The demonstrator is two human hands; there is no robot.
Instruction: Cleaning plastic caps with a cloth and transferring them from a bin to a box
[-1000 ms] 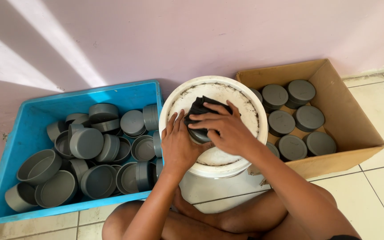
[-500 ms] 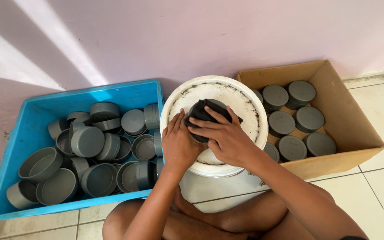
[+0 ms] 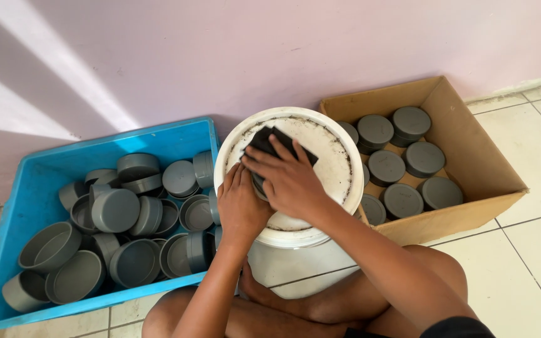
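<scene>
A white bucket (image 3: pixel 295 250) stands upside down between my knees, its stained bottom facing up. On it lies a grey round cap, mostly hidden under my hands. My right hand (image 3: pixel 286 178) presses a dark sanding sheet (image 3: pixel 277 143) down on the cap. My left hand (image 3: pixel 242 203) grips the cap's left side at the bucket's edge.
A blue plastic crate (image 3: pixel 26 188) at left holds several loose grey caps (image 3: pixel 117 209). A cardboard box (image 3: pixel 464 156) at right holds grey caps (image 3: pixel 402 163) laid flat in rows. A pink wall runs behind; tiled floor (image 3: pixel 533 250) lies at right.
My right hand and the dark sheet have slid slightly up and back over the cap. The left hand stays in place on the bucket.
</scene>
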